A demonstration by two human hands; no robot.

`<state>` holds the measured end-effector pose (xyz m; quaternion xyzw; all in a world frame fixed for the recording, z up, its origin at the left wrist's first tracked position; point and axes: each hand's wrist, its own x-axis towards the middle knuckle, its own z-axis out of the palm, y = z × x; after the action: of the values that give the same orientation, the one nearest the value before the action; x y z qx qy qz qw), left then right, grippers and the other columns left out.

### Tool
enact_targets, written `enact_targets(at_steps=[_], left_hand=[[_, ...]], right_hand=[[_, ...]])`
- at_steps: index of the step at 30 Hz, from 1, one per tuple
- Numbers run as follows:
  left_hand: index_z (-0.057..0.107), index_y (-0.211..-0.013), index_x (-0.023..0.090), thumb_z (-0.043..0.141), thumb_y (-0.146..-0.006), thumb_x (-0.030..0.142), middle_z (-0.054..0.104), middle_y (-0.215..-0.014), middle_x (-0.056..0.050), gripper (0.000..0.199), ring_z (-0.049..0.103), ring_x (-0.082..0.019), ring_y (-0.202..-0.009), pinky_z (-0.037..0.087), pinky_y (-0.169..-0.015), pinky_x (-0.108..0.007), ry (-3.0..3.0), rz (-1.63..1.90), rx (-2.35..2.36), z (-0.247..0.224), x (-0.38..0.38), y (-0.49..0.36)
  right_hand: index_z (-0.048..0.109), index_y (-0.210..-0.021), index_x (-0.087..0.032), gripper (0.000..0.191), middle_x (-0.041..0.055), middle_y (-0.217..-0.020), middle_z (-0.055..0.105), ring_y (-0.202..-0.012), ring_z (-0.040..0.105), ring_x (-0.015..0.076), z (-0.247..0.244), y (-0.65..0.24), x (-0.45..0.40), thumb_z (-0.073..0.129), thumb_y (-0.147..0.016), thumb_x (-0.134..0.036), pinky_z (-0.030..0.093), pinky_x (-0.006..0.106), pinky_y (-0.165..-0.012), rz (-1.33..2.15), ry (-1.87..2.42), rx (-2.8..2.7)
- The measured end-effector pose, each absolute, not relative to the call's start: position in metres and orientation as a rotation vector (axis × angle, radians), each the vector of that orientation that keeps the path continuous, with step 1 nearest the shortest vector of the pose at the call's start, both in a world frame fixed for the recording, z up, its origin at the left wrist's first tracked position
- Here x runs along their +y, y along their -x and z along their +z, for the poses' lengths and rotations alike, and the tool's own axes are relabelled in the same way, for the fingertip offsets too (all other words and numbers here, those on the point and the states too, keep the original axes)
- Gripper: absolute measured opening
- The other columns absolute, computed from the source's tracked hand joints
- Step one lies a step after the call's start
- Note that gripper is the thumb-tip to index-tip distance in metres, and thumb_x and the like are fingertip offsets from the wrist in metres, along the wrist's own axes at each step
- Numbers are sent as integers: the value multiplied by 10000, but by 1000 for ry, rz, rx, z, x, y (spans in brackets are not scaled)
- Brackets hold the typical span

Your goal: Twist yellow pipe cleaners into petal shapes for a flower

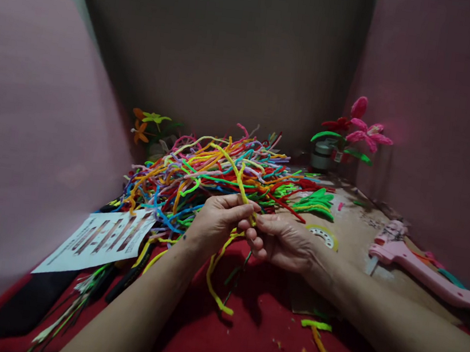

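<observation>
Both hands meet at the centre, in front of a big heap of coloured pipe cleaners. My left hand pinches a yellow pipe cleaner between thumb and fingers. From the other side, my right hand closes on the same yellow stem, its thumb and curled fingers touching it right beside the left fingertips. One end of the yellow stem sticks up and back over the heap. A bent yellow length hangs below the hands toward the red cloth. Where the stems cross between the fingers is partly hidden.
A pink glue gun lies at right on a brown board, near a tape roll. Pink pipe-cleaner flowers stand behind. A printed sheet and a black flat item lie left. Yellow and orange scraps lie in front.
</observation>
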<state>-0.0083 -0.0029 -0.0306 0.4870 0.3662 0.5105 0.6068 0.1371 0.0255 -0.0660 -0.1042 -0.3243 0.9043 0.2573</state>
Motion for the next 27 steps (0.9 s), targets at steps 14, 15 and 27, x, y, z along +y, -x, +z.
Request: enact_targets(at_steps=[14, 15, 27], left_hand=[[672, -755, 116, 640, -703, 196, 585, -561, -7, 101, 519, -75, -485, 417, -501, -196, -1292, 1205, 854, -31, -6, 8], [672, -747, 118, 640, -704, 195, 580, -563, -4, 94, 514, -71, -488, 412, -501, -192, -1302, 1227, 864, -31, -7, 8], [662, -679, 113, 663, -684, 243, 583, -611, -12, 130, 534, -86, -534, 414, -510, -197, -1324, 1297, 998, -33, -9, 4]], right_hand=[[635, -741, -84, 123, 8, -564, 600, -429, 521, 61, -63, -138, 23, 662, -666, -177, 408, 151, -377, 2460, 328, -952], [630, -726, -85, 114, 8, -562, 600, -429, 524, 59, -62, -138, 23, 669, -657, -167, 409, 148, -377, 2447, 335, -947], [576, -626, -100, 62, 18, -501, 590, -386, 534, 88, -54, -140, 22, 634, -643, -112, 433, 178, -365, 2297, 523, -1087]])
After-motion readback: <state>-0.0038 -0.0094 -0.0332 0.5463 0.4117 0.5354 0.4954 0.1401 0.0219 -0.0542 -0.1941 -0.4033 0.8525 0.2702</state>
